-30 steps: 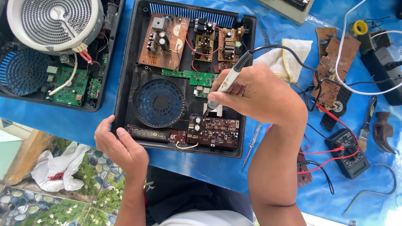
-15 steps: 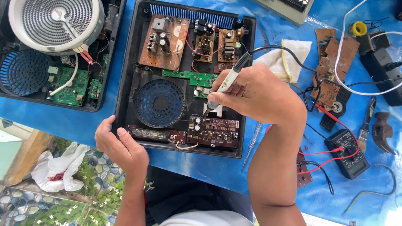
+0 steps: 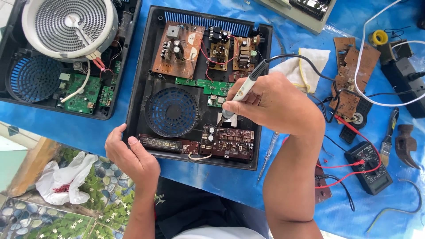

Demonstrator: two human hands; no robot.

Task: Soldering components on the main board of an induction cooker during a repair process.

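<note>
The blue table (image 3: pixel 88 132) carries two opened cooker shells. The larger black case (image 3: pixel 137 88) lies in the middle, lid off, with a round blue fan (image 3: pixel 171 111), brown boards (image 3: pixel 177 51) along its top edge, a narrow green board (image 3: pixel 206 85) across the middle and a dark brown board (image 3: pixel 228 142) at its near edge. A second case (image 3: pixel 13 66) at the left bears a white coil plate (image 3: pixel 68 26) over its own green board.

The step in hand looks like soldering inside the middle case. The right hand (image 3: pixel 274 104) is closed in a pen grip around a white soldering iron (image 3: pixel 242 90), whose tip sits just above the dark brown board, beside the fan. The left hand (image 3: pixel 133 155) lies half open on the case's near left corner, thumb on the rim, steadying it and holding nothing. The next move calls for a still tip on one joint and a firm case.

To the right lie loose brown boards (image 3: pixel 349 66), a white cloth (image 3: pixel 305 66), a black meter (image 3: pixel 369 168) with red leads, a screwdriver (image 3: pixel 268 155), a brush (image 3: pixel 387 137) and a yellow solder reel (image 3: pixel 379 37). A white bag (image 3: pixel 62 179) lies on the tiled floor at the left. No readable label or sign shows; the case's near-left strip (image 3: pixel 159 144) is a dark display bar.
</note>
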